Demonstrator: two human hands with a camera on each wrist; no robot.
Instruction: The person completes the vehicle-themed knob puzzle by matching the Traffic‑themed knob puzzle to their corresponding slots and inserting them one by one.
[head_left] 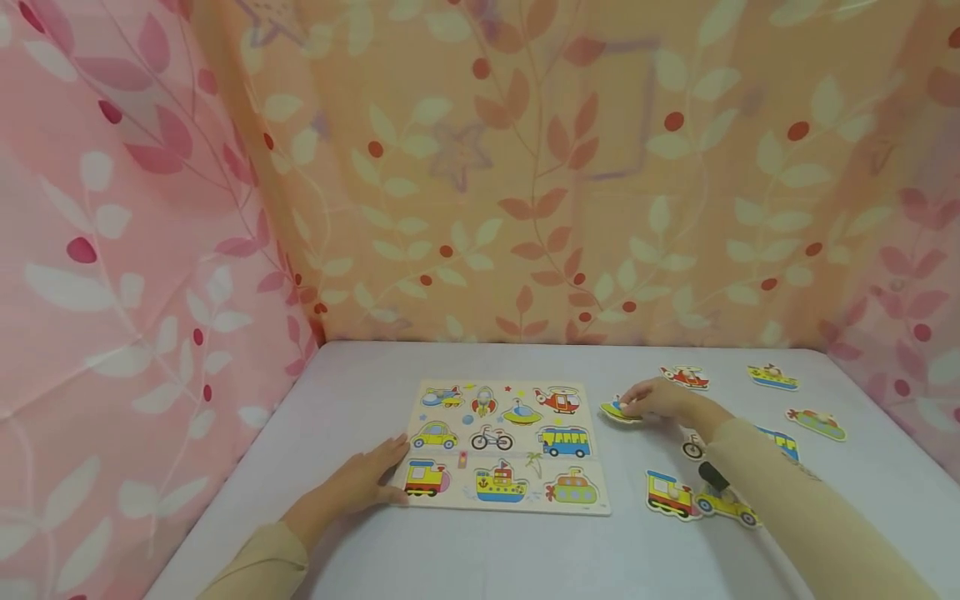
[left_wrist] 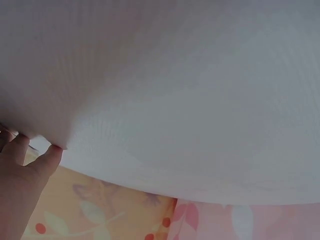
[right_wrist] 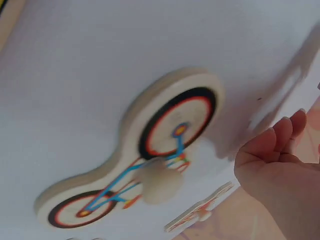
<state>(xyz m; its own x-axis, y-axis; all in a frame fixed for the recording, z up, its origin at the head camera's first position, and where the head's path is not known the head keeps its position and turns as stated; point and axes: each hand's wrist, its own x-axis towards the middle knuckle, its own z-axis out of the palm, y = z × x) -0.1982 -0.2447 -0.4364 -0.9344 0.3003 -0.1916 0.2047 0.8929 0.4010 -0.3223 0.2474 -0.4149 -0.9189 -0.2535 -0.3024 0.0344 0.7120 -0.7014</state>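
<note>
Saucer piece (head_left: 621, 411) pinched in my right hand (head_left: 667, 398), just beside the board

Nearest me, the train piece (head_left: 670, 493) and the yellow car piece (head_left: 725, 504) lie on the white table (head_left: 517, 558), so close that they seem to touch. My right sleeve (head_left: 810, 517) is near them, so I should hold that arm high and not bump them.

On the left, my left hand (head_left: 371, 477) has its fingers stretched out, touching the left edge of the puzzle board (head_left: 461, 492). That looks good to me: a light touch there should stop the board from sliding.

To the right, the bike piece (right_wrist: 170, 140) and the bus piece (head_left: 782, 446) are partly hidden by my right arm. The bike has a round knob (right_wrist: 162, 187) on top.

A bit past them, my right thumb and fingers pinch the saucer piece. I can't tell if it rests on the table or is up a little. I should squeeze softly, hold it flat and go slow, because a thin piece may tip.

Farther off, the helicopter piece (head_left: 686, 377) is just behind that hand, so I must watch my knuckles. The boat piece (head_left: 772, 377) is to its right. Last comes a leafy curtain (head_left: 525, 208).
</note>
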